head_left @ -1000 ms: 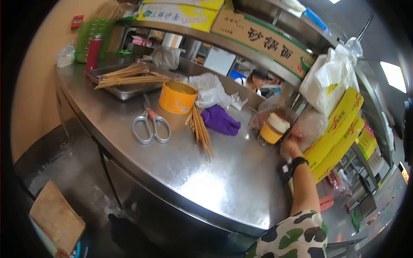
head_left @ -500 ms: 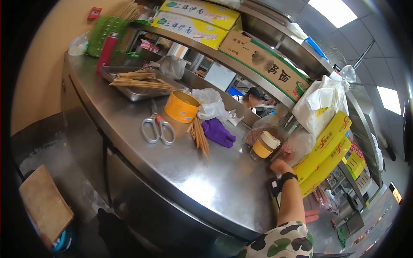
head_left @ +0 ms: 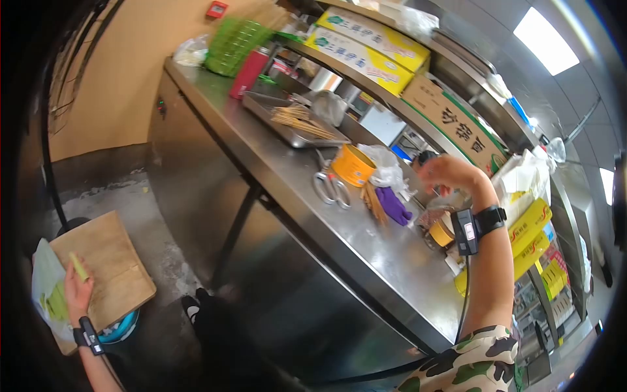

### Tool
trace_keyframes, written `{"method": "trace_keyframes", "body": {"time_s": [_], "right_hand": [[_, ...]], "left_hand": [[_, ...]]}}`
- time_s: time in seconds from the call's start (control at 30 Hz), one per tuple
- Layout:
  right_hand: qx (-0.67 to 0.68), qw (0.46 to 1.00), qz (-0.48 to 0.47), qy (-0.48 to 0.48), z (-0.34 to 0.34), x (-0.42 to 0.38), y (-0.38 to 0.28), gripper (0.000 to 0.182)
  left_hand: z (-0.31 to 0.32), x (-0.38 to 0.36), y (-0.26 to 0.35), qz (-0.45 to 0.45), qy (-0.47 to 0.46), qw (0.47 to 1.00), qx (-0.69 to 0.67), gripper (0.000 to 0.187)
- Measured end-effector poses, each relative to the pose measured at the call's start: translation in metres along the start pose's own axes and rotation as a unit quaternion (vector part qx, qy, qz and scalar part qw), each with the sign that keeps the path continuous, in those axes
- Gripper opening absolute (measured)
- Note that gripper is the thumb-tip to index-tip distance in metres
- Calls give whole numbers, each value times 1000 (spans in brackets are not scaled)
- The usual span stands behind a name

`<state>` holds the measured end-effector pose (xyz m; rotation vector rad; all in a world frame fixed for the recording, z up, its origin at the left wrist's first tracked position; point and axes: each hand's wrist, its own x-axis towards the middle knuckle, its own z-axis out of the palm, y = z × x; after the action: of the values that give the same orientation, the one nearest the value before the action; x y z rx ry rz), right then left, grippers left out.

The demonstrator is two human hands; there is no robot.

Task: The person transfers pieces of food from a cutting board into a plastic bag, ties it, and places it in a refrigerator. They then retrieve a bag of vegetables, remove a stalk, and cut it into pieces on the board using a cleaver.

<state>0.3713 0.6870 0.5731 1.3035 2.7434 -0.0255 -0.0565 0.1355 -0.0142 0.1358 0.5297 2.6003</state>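
At the lower left, my left hand (head_left: 78,297) is closed around a short pale-green vegetable stalk (head_left: 79,266), above a wooden cutting board (head_left: 117,261). Beside this hand lies a plastic bag (head_left: 44,271) with green stalks in it. My right hand (head_left: 452,174) is raised over the far side of the steel counter (head_left: 339,261). Its fingers are loosely bent and apart, and I see nothing in them. Below it are a yellow-banded jar (head_left: 442,232) and a purple cloth-like item (head_left: 393,206).
On the counter are scissors (head_left: 331,189), a yellow tape roll (head_left: 353,165), wooden skewers (head_left: 373,201), a metal tray (head_left: 294,136) and a red flask (head_left: 249,73). Boxes (head_left: 369,49) fill the shelf above. The board rests over a blue tub (head_left: 121,328).
The view has swung left and down. My right hand has lifted from beside the jar. My left hand has come into view over the board, holding the stalk.
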Motion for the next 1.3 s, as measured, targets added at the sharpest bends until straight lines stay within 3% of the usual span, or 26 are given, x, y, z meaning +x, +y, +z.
{"method": "trace_keyframes", "body": {"time_s": [0.13, 0.27, 0.37, 0.43, 0.5, 0.57, 0.6, 0.67, 0.73, 0.77, 0.83, 0.9, 1.0, 1.13, 1.3], "right_hand": [[-29, 976, -214, 25, 25, 22, -156, 24], [-44, 936, -348, -19, 91, 44, -267, 20], [-139, 880, -452, 41, 145, 60, -307, 21], [-80, 905, -417, 29, 179, 63, -323, 25], [-14, 884, -466, 16, 216, 71, -337, 24], [174, 883, -426, -95, 258, 57, -355, 23], [228, 864, -435, -106, 287, 52, -361, 23], [229, 858, -456, -56, 374, 55, -367, 24], [209, 901, -379, -31, 444, 19, -364, 25], [172, 894, -414, 12, 517, 24, -358, 27], [103, 930, -332, -117, 522, -25, -345, 30], [167, 929, -323, -67, 535, -22, -334, 30], [211, 925, -316, -10, 540, -17, -317, 30], [222, 919, -326, -2, 526, -25, -300, 28], [259, 890, -351, 131, 538, -43, -279, 28]], "left_hand": [[8, -21, -15, -15, 117, 992, -33, 22], [-73, -10, -31, -59, 183, 978, 83, 18], [-34, -9, -33, -67, 102, 992, 33, 16], [-26, -4, -31, -75, 149, 986, 25, 17], [-27, 5, -28, -85, 168, 982, 7, 20], [-34, 11, -31, -87, 161, 983, -25, 24], [-50, 16, -31, -97, 146, 984, -24, 26], [-59, 20, -34, -105, 144, 983, -51, 30], [-45, 14, -31, -101, 172, 977, -74, 30], [-37, 10, -28, -99, 182, 976, -71, 30], [-47, 11, -30, -96, 188, 977, -38, 28], [-96, 21, -26, -96, 177, 979, 17, 24], [-110, 17, -14, -123, 161, 977, 59, 21], [-70, -1, -13, -136, 169, 967, 137, 21], [14, -7, -50, -194, 131, 947, 219, 21]]}}
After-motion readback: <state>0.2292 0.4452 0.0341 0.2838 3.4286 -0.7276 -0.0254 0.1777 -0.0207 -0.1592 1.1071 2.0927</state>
